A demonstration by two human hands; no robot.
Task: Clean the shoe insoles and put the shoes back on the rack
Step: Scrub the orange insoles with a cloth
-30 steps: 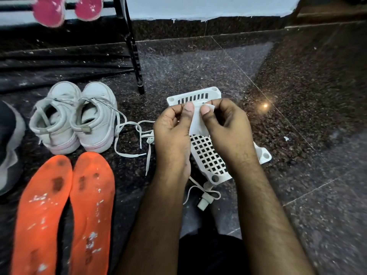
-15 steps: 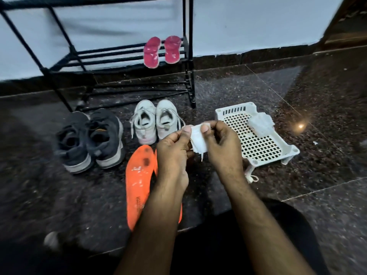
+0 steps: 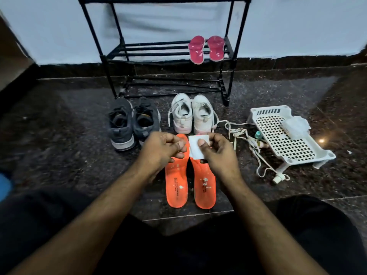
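Two orange insoles [image 3: 176,183] lie side by side on the dark floor, speckled with white dirt. My right hand [image 3: 218,153] pinches a small white wipe [image 3: 196,147] above their toe ends. My left hand [image 3: 162,149] hovers beside it, fingers loosely curled, holding nothing. Behind the insoles stand a white pair of sneakers [image 3: 192,114] and a dark grey pair [image 3: 131,122]. The black shoe rack [image 3: 168,54] stands at the wall with two pink insoles [image 3: 206,49] leaning on its shelf.
A white perforated plastic tray [image 3: 286,135] sits on the floor at the right with a clear packet [image 3: 296,127] on it. Loose white laces [image 3: 248,143] trail between the tray and the white sneakers. My dark-clothed legs fill the bottom of the view.
The view has tilted up and centred on the rack. My left hand let go of the wipe; the right hand alone now holds it, flattened, over the orange insoles.
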